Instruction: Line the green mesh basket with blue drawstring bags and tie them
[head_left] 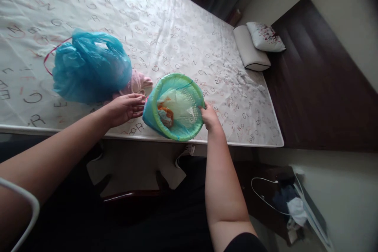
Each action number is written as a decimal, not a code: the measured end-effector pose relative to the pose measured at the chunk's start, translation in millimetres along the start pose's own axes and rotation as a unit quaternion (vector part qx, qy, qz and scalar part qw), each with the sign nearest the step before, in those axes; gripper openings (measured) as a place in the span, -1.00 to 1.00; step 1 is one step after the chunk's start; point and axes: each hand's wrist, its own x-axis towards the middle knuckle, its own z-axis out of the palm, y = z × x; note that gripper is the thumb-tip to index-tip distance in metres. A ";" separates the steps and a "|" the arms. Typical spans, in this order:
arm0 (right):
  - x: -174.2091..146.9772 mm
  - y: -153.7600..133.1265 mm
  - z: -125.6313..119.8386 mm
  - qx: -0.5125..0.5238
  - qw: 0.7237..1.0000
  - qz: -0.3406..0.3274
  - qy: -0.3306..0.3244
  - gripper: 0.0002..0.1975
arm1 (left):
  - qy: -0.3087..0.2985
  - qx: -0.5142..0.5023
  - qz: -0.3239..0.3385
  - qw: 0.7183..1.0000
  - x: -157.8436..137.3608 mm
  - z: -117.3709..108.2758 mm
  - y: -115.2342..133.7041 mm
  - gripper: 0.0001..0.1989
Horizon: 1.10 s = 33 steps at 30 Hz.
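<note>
A green-rimmed wastebasket (177,136) with perforated walls and a thin blue-green bag liner tilts toward me above the mattress edge. Crumpled orange and whitish scraps (167,117) lie inside it. My right hand (210,115) grips its right rim, thumb over the edge. On the other side, my left hand (126,109) has its fingers stretched out at the basket's wall; whether the fingertips press on it I cannot tell. Behind that hand rest a puffed blue plastic bag (94,67) with a pink drawstring and a pink cloth (137,83).
The letter-printed mattress (183,43) spans the view. A beige bolster (249,49) and a flowered pillow (265,36) lie by the dark headboard (315,82). Below right, a dark nightstand (260,193) holds a white cable and cloth. A chair's edge (132,195) is near my legs.
</note>
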 end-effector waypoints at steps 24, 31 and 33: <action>-17.2 -25.7 16.4 -0.133 0.987 -0.084 0.030 -0.74 | 0.183 -0.057 0.177 0.965 4.6 1.4 26.0 -0.68; -32.1 -50.3 42.3 -0.244 0.963 -0.098 0.055 -0.67 | 0.294 0.147 0.473 0.817 3.2 15.0 32.6 -0.78; -37.9 -60.2 48.3 -0.273 0.956 -0.096 0.051 -0.68 | 0.300 0.262 0.525 0.752 -1.4 16.4 33.2 -0.84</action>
